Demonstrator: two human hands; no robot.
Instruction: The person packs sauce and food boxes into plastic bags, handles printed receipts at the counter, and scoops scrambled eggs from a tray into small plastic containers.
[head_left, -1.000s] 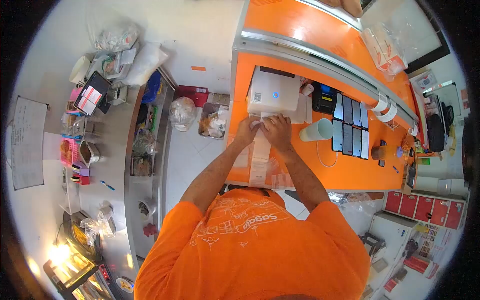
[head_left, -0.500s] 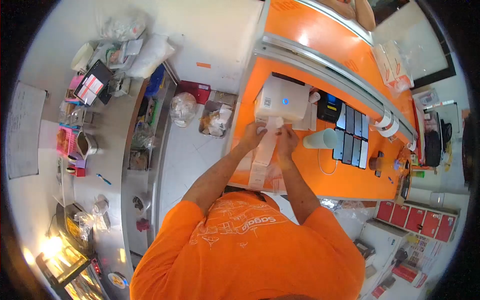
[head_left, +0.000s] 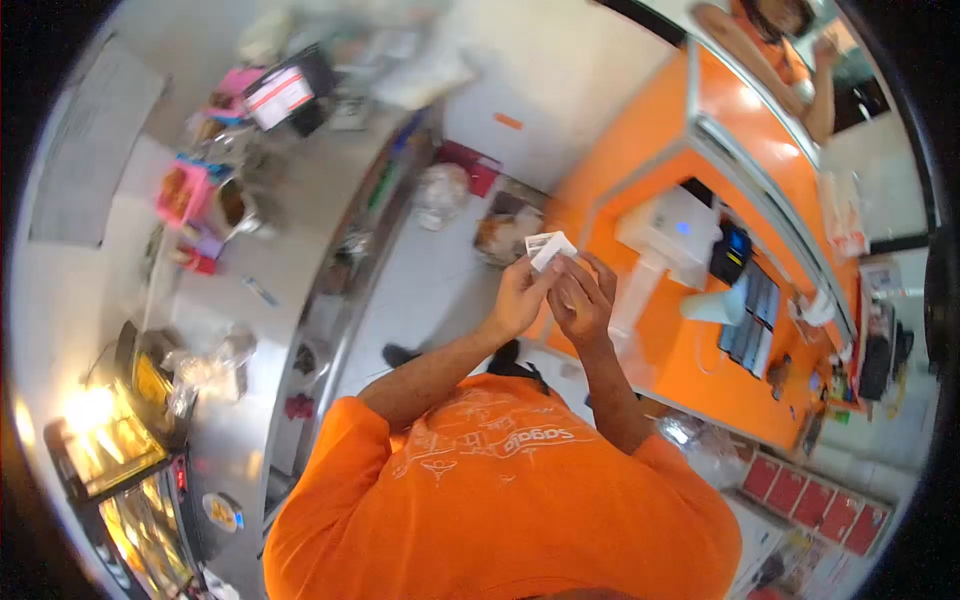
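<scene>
My left hand point(head_left: 520, 298) is closed, pinching a small white label point(head_left: 554, 250) with dark print on one part. My right hand point(head_left: 584, 300) has its fingers curled at the other side of the same label, which looks folded or doubled. Both hands are in front of my chest, off the left end of the orange counter point(head_left: 655, 345). To their right, a white label printer point(head_left: 665, 225) stands on the counter, and a white paper strip point(head_left: 637, 290) hangs down from its front.
A pale green cup point(head_left: 712, 305) is on the counter beside several phones point(head_left: 760, 310) and a dark card terminal point(head_left: 732, 252). Another person point(head_left: 755, 50) leans at the counter's far side. A grey worktop point(head_left: 300, 225) with bins runs along the left.
Both hands have come away from the printer with the label between them. My view has turned left, so the counter now appears farther right. The other person shows more.
</scene>
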